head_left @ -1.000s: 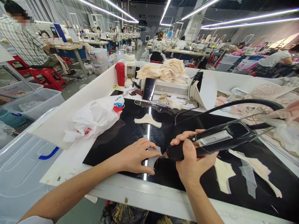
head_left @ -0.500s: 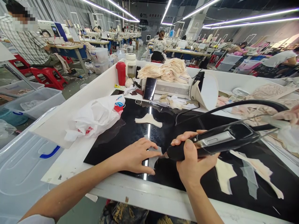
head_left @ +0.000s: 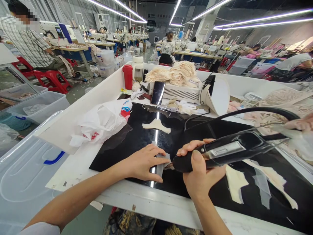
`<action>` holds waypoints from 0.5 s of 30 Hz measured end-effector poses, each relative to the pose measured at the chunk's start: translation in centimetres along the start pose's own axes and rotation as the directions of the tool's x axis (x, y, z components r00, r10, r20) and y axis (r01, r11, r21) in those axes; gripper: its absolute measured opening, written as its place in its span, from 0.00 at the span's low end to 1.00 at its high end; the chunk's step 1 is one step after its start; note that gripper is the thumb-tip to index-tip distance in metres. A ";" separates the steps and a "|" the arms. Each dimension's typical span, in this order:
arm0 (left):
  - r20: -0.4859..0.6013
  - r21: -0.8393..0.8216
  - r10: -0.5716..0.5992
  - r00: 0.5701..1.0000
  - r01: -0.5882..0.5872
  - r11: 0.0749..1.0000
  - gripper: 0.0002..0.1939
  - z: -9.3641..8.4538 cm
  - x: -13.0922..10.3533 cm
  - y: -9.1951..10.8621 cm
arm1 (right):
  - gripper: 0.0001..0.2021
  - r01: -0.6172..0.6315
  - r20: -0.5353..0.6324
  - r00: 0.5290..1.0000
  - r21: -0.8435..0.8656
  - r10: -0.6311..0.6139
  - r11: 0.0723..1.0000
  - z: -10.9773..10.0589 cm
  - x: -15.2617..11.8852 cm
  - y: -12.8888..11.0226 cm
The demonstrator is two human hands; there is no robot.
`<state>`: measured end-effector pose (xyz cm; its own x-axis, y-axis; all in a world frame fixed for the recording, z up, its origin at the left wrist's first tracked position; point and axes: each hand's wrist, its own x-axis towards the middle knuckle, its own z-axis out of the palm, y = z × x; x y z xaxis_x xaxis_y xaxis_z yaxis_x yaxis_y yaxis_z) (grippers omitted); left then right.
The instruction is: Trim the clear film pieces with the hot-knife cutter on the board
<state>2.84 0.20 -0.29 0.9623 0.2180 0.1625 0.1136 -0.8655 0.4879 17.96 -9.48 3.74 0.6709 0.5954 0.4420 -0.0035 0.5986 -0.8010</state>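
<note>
My left hand (head_left: 144,163) lies on the black board (head_left: 117,147), fingers spread, pressing on a thin greyish sheer fabric piece (head_left: 162,164). My right hand (head_left: 201,173) is wrapped around a black corded hand tool (head_left: 227,150) with a metal plate on its side. The tool's metal tip points left and meets the right edge of the sheer piece, close to my left fingertips. Ahead lies a cream curved fabric piece (head_left: 156,126). Right of my right hand are another cream piece (head_left: 236,183), a sheer strip (head_left: 262,189) and a long pale piece (head_left: 276,178).
A white plastic bag (head_left: 100,122) lies on the left. Behind stand a red cup (head_left: 127,76), a phone (head_left: 157,92), a white vented box (head_left: 179,94) topped with cream fabric, and a white lamp-like cone (head_left: 216,94). Another person's hand (head_left: 302,124) shows at the right edge.
The black tool and my right hand have shifted slightly left and down, towards my left fingertips. My left hand stays on the sheer piece.
</note>
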 end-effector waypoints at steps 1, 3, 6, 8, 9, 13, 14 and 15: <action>0.003 0.001 0.003 1.000 -0.003 1.000 0.33 0.0 0.0 0.0 | 0.16 -0.004 -0.001 1.000 -0.005 0.004 1.000 0.0 0.0 0.0; 0.007 0.002 0.009 1.000 -0.009 1.000 0.34 0.0 0.0 -0.1 | 0.16 -0.010 -0.003 1.000 -0.015 0.010 1.000 0.0 -0.1 0.0; 0.001 0.000 0.014 1.000 -0.014 1.000 0.33 0.1 -0.1 -0.1 | 0.16 -0.023 0.004 1.000 -0.001 0.023 1.000 0.1 0.0 -0.1; -0.011 -0.007 0.020 1.000 -0.020 1.000 0.32 0.1 -0.1 -0.1 | 0.17 -0.027 0.000 1.000 0.025 0.027 0.999 0.2 -0.1 -0.4; -0.016 -0.012 0.024 1.000 -0.024 1.000 0.32 0.1 -0.1 -0.2 | 0.17 -0.026 -0.002 1.000 0.037 0.026 0.999 0.2 -0.2 -0.6; -0.025 -0.018 0.037 0.999 -0.037 0.999 0.34 0.2 -0.1 -0.2 | 0.16 -0.024 0.017 1.000 0.057 0.023 0.998 0.3 -0.7 -1.1; -0.025 -0.014 0.040 0.999 -0.040 0.999 0.34 0.2 -0.1 -0.3 | 0.16 -0.025 0.025 0.999 0.060 0.024 0.998 0.3 -0.8 -1.2; -0.026 -0.010 0.043 0.999 -0.043 0.999 0.34 0.3 -0.1 -0.3 | 0.16 -0.027 0.032 0.999 0.063 0.025 0.998 0.3 -0.9 -1.3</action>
<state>2.77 0.34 -0.69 0.9594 0.1923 0.2061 0.0694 -0.8698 0.4886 17.12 -10.65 4.44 0.6467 0.6267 0.4347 -0.0682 0.6152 -0.7854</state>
